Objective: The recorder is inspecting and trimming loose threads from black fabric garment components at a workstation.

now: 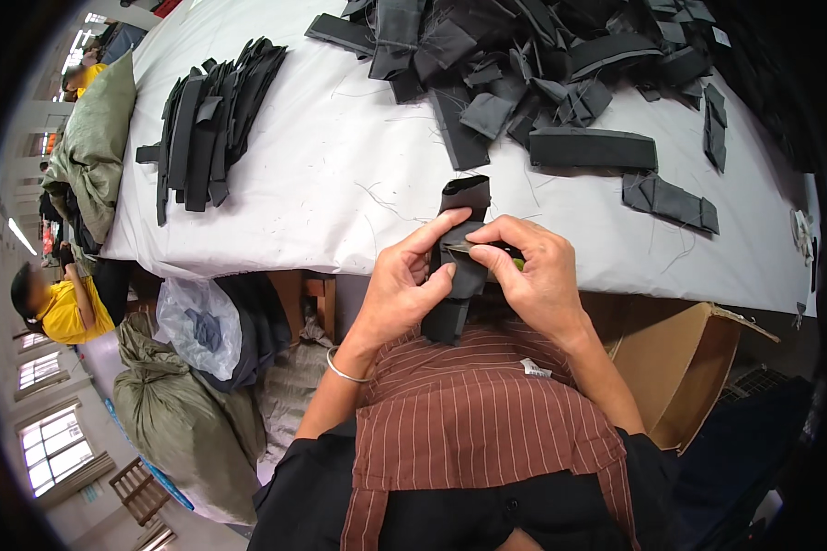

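Nearest to us, a brown striped apron (487, 413) is covering our lap over dark clothing. Just above it, both our hands are meeting at the near edge of the worktop (340, 174), which is draped in white cloth.

Our left hand (404, 289), wearing a thin silver bangle (345, 372) at the wrist, is closing its grip on a black fabric strip (459, 266); the forefinger is lying across the strip's front and the thumb is pressing its side. Our right hand (538, 271) is pinching the same strip from the other side, thumb and forefinger tight on its middle. A small yellow-green thing is peeking out under the right fingers; we cannot tell what it is. The strip is standing roughly upright between the hands, its top end rising over the worktop edge and its lower end hanging down onto the apron.

Farther back on the left, a neat stack of black strips (211, 119) is lying well apart from the hands. A loose heap of black fabric pieces (533, 64) is spreading across the far right. To our right, an open cardboard box (680, 367) is sitting below the worktop. On our left, grey-green sacks (184, 413) are resting on the floor, and a person in a yellow shirt (60, 308) is sitting beyond them.
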Motion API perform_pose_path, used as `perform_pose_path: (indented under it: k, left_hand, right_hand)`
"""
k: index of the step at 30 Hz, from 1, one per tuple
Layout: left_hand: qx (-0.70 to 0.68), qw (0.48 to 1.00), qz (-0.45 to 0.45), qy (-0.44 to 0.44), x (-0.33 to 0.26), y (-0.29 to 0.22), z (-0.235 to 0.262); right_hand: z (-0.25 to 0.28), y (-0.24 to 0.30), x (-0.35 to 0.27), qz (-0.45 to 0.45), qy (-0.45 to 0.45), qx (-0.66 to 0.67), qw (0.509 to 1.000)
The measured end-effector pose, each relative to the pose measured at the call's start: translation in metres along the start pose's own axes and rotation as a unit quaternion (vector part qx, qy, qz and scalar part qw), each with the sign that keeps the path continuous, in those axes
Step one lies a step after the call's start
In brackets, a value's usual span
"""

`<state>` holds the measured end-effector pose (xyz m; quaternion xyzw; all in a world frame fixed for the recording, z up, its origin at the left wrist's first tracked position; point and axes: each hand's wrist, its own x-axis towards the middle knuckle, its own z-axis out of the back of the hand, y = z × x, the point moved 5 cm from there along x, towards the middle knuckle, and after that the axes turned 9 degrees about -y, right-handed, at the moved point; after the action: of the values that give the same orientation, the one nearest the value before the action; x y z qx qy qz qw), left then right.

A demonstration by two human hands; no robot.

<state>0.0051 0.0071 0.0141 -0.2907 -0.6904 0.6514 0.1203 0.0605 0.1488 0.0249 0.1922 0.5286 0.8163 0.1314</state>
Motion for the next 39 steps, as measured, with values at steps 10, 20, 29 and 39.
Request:
perform_pose_path:
  k: [10, 20, 29, 39]
  left_hand:
    - [-0.003, 1.000, 0.019, 0.004, 0.007, 0.003, 0.002]
    - [0.019, 1.000, 0.018, 0.014, 0.010, 0.001, -0.004]
    - [0.024, 0.999, 0.029, 0.006, 0.023, 0.000, -0.004]
    - [-0.106, 0.989, 0.079, -0.070, 0.026, 0.009, 0.013]
  right_hand:
    - [0.005, 0.001, 0.004, 0.036, -0.011, -0.015, 0.999]
    - [0.006, -0.004, 0.007, 0.019, -0.020, -0.012, 1.000]
    - [0.007, -0.011, 0.015, 0.046, -0.058, -0.025, 0.997]
    - [0.023, -0.027, 0.016, -0.059, -0.090, 0.118, 0.987]
